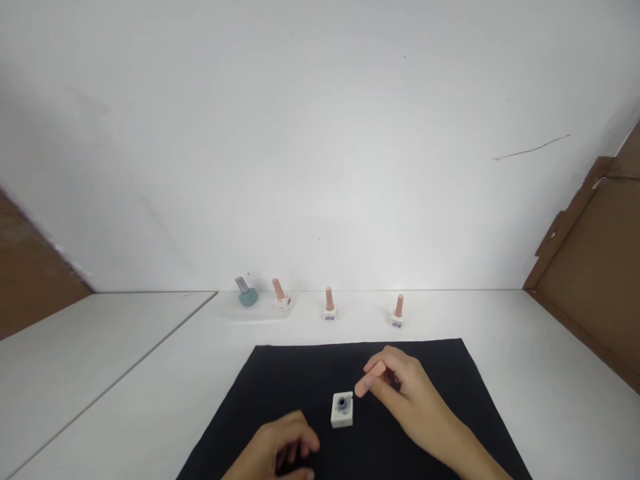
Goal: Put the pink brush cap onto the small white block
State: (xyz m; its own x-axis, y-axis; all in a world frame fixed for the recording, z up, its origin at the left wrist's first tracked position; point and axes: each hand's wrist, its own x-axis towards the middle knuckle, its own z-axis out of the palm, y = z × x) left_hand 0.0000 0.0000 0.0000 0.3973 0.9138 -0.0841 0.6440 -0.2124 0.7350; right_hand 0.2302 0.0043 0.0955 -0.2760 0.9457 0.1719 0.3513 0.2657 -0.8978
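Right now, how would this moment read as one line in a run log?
right hand: holds cap beside open bottle | left hand: curled on black mat | four capped bottles by wall

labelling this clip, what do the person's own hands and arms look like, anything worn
Both the left hand and the right hand are bare: no gloves, rings, watch or bands show. The right forearm is uncovered to the picture's edge, with no sleeve in view. Only the fingers and knuckles of the left show.

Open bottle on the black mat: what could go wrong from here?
1. The open bottle stands uncapped between both hands; a nudge from the left hand could tip it and spill onto the black mat.
2. The right hand holds a pink cap just beside the neck; if a brush hangs below, which I cannot tell, it may drip.
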